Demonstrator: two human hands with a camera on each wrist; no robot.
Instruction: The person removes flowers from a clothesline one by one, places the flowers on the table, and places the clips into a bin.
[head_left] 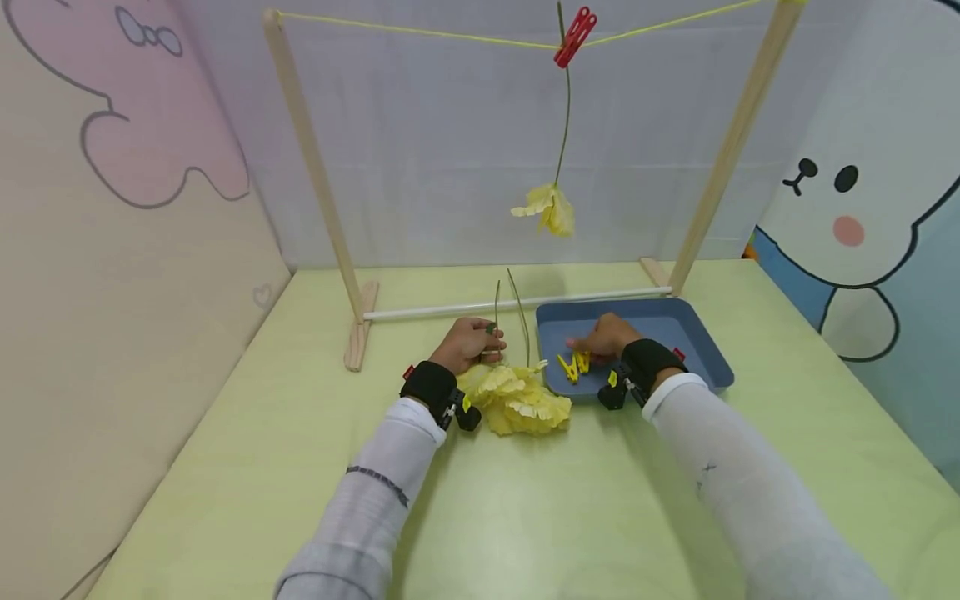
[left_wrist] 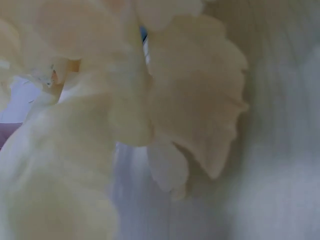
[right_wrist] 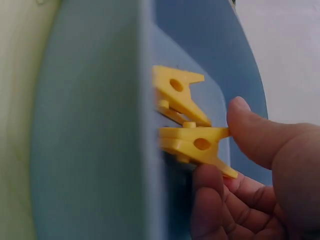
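Note:
My left hand (head_left: 486, 337) grips a thin green stem (head_left: 497, 304) of the yellow artificial flowers (head_left: 517, 402) that lie on the table in front of it. In the left wrist view their pale petals (left_wrist: 190, 100) fill the frame and hide the hand. My right hand (head_left: 583, 345) reaches into the blue tray (head_left: 705, 350). In the right wrist view the thumb (right_wrist: 260, 137) and a finger (right_wrist: 209, 200) pinch one yellow clothespin (right_wrist: 200, 145). A second yellow clothespin (right_wrist: 177, 92) lies just beside it.
A wooden rack (head_left: 315, 175) with a yellow string (head_left: 420, 31) stands at the back of the green table (head_left: 525, 517). A red clothespin (head_left: 574, 36) on the string holds another yellow flower (head_left: 551, 208), hanging head down. Panels wall in the left, back and right.

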